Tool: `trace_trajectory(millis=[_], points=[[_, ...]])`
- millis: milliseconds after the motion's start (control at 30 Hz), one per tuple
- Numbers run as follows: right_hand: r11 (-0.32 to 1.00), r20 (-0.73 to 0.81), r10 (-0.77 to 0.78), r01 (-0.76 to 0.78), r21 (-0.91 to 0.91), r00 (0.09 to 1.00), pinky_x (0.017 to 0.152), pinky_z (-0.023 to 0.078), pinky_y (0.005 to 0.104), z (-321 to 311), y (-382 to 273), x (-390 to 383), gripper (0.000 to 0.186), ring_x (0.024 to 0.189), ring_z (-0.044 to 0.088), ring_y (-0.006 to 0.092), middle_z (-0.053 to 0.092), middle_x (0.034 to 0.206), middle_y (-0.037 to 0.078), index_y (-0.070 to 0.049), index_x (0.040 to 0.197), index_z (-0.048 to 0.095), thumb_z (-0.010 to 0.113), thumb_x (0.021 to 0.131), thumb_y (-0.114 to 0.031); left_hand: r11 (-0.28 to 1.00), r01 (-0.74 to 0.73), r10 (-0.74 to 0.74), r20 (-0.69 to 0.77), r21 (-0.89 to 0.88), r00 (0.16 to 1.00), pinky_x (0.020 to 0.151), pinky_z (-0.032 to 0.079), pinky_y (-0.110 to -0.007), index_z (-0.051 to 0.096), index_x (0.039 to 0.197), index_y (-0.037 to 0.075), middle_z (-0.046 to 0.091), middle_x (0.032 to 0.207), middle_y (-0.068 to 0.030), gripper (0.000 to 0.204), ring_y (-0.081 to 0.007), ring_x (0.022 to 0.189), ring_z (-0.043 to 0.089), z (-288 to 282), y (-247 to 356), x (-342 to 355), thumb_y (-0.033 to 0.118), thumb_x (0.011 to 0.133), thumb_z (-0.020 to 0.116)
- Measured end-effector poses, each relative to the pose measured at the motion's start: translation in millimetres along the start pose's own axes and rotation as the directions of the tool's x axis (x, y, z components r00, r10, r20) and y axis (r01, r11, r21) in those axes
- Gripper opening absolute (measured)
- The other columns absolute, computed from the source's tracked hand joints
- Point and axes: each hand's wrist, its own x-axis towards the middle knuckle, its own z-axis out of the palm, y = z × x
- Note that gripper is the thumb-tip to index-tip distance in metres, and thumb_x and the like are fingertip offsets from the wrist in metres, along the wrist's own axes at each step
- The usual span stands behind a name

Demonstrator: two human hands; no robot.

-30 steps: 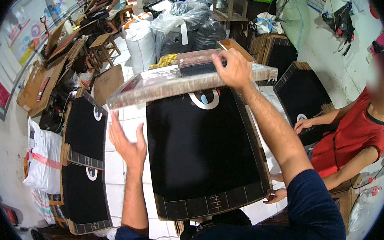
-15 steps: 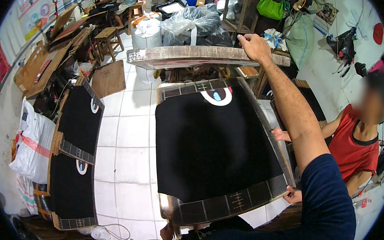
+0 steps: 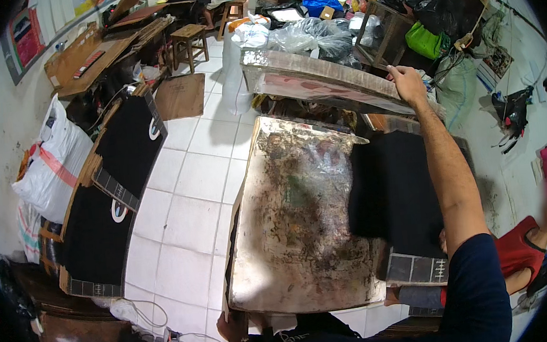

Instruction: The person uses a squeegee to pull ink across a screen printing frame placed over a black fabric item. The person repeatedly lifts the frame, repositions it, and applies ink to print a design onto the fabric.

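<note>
My right hand is closed on the top edge of a wooden-edged screen frame, which stands tilted up at the far side. Below it lies a pale board with a worn surface, stained dark. At that board's near left corner is my left hand, dim and with its fingers mostly hidden. Right of the stained surface, black fabric covers a dark board with white line marks. A co-worker's hand is at the fabric's right side, partly behind my right forearm.
On the left, black fabric pieces with white round prints lie on boards. White sacks lean beside them. A wooden stool and plastic bags stand at the back. The co-worker in a red top is at the right.
The board with black fabric has moved right, off the stained board, whose surface now shows. The screen frame stays raised in my right hand. The view has shifted, and the co-worker appears lower right.
</note>
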Motion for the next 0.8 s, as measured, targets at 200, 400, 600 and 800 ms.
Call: trace_trajectory(millis=[200,400,600,800], points=[[0.999,-0.034,-0.04,0.039,-0.013,0.999,0.095,0.052,0.046,-1.1,2.9,5.4,0.054,0.109,0.072,0.0368,0.078,0.105,0.017,-0.013,0.101,0.081,0.055,0.096,-0.06,0.922,-0.249,0.152,0.316,0.296,0.937,0.073,0.054,-0.051,0.071,0.099,0.002,0.069,0.089,-0.0198,0.038,-0.0424,0.085,0.068,7.7,3.6,35.0,0.04,0.096,0.069],[0.999,-0.012,-0.028,0.028,-0.034,1.0,0.097,0.052,0.0467,-2.2,0.6,7.1,0.053,0.113,0.07,0.0395,0.077,0.111,0.019,-0.014,0.103,0.081,0.054,0.096,-0.059,0.813,-0.149,0.34,-0.251,0.563,0.906,0.068,0.053,-0.053,0.07,0.094,0.006,0.07,0.083,-0.0174,0.021,-0.0421,0.075,0.068,-39.6,79.2,150.0,0.023,0.1,0.058],[0.999,0.02,0.02,-0.019,-0.05,1.0,0.103,0.05,0.0487,-4.1,-2.3,6.8,0.053,0.12,0.068,0.0386,0.075,0.123,0.017,-0.02,0.12,0.078,0.052,0.097,-0.06,0.805,-0.008,0.373,-0.496,0.593,0.784,0.076,0.054,-0.053,0.078,0.099,0.01,0.076,0.095,-0.0177,0.027,-0.0438,0.086,0.071,-290.8,160.2,183.7,0.03,0.103,0.061],[0.999,0.022,0.027,-0.027,-0.031,0.999,0.104,0.051,0.0502,-6.4,-9.0,-1.6,0.057,0.124,0.067,0.0383,0.073,0.129,0.017,-0.019,0.129,0.075,0.051,0.097,-0.06,0.94,-0.269,0.341,-0.525,0.212,0.78,0.073,0.05,-0.037,0.068,0.1,-0.009,0.072,0.084,-0.0119,0.042,-0.0159,0.077,0.059,-565.3,165.2,130.9,0.028,0.112,0.052]])
